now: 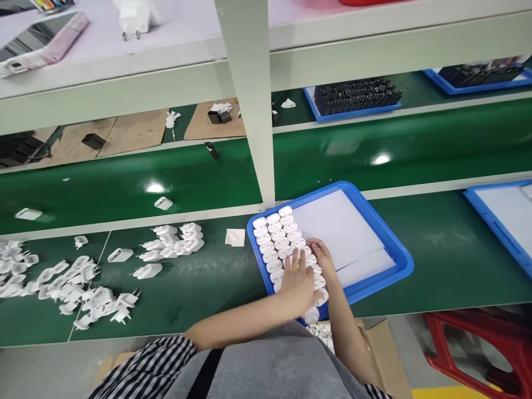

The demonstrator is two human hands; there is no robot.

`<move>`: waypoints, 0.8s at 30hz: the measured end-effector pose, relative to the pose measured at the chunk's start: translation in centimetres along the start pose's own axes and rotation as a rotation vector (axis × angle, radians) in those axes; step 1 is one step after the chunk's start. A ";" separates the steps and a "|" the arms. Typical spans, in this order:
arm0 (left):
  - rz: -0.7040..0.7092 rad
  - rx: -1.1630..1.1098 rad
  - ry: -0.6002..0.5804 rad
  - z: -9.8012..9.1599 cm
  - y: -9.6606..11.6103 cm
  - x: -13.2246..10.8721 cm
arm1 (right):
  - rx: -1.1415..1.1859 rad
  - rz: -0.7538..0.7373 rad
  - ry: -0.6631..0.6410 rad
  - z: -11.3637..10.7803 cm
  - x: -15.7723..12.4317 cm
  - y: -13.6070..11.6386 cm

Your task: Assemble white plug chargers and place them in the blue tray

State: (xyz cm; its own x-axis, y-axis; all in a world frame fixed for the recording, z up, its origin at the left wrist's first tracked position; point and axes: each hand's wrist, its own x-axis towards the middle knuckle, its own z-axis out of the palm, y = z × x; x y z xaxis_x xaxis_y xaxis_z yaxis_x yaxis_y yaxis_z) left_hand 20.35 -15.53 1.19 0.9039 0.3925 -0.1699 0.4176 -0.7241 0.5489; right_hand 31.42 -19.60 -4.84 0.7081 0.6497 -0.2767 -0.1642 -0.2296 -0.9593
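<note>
A blue tray point(402, 260) with a white paper liner lies on the green bench. White plug adapters point(274, 229) stand upright in close rows along its left side. My left hand point(297, 280) lies over the lower rows, fingers stretched across the adapter tops. Against the right edge of the rows rests my right hand point(322, 256), its fingers slightly bent and touching the adapters' sides. One white adapter point(311, 316) sits at the tray's near edge, just below my left hand. Neither hand has an adapter lifted clear of the rows.
Loose white adapters point(97, 299) lie piled at left, with a small group point(178, 241) closer in. A folded white paper point(235, 237) sits beside the tray. A post point(249, 100) rises behind it. Another blue tray point(494, 213) and a red stool point(477, 338) are at right.
</note>
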 end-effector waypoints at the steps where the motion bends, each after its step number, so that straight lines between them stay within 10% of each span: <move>1: -0.025 0.023 0.034 -1.8 -0.8 0.9 | -0.060 -0.016 0.039 0.1 0.1 0.0; 6: 0.095 0.189 0.083 -8.1 -4.7 8.7 | -0.289 0.041 0.074 -0.2 0.1 0.0; 12: 0.171 0.422 -0.338 -8.0 -5.2 14.2 | -0.168 0.104 0.090 0.3 -0.6 -0.3; 20: 0.221 0.367 -0.352 -8.5 -5.1 13.8 | -0.283 0.129 0.476 -3.5 -3.3 -1.4; 24: 0.407 0.154 -0.113 -9.6 -5.6 8.9 | -0.390 0.432 0.107 -6.2 -10.0 -0.9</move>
State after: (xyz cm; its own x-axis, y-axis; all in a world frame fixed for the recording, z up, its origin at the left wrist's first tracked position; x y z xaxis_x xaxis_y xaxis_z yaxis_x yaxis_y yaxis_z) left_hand 25.23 -2.56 4.44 0.9983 0.0005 -0.0582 0.0275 -0.8859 0.4631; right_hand 28.78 -30.36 -0.91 0.7015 0.3660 -0.6115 -0.2032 -0.7197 -0.6639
